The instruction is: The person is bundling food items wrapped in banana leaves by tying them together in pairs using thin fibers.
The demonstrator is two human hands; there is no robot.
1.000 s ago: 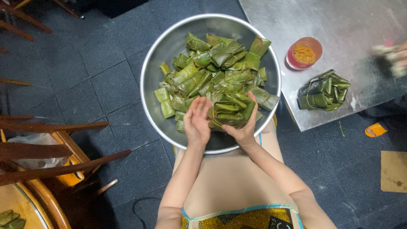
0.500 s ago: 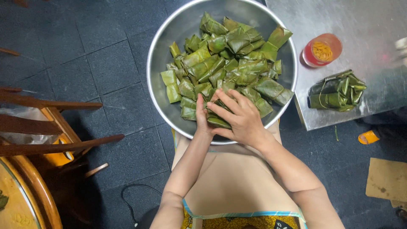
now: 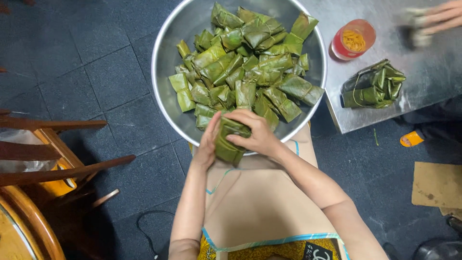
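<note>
A large round metal basin (image 3: 166,91) sits in front of my lap, filled with several green leaf-wrapped parcels (image 3: 245,62). Both hands hold a stack of these parcels (image 3: 227,142) at the basin's near rim. My left hand (image 3: 208,143) presses flat against the stack's left side. My right hand (image 3: 255,132) grips it from the top and right, fingers curled over the leaves.
A metal table (image 3: 423,72) at the right carries a tied bundle of parcels (image 3: 373,86) and a red cup of rubber bands (image 3: 352,39). Another person's hand (image 3: 440,17) reaches in at the top right. Wooden chair legs (image 3: 57,168) stand at the left on dark tiles.
My hands have drawn a stack of parcels from among the pile back to the basin's near rim, and the view has shifted so the basin sits higher in frame.
</note>
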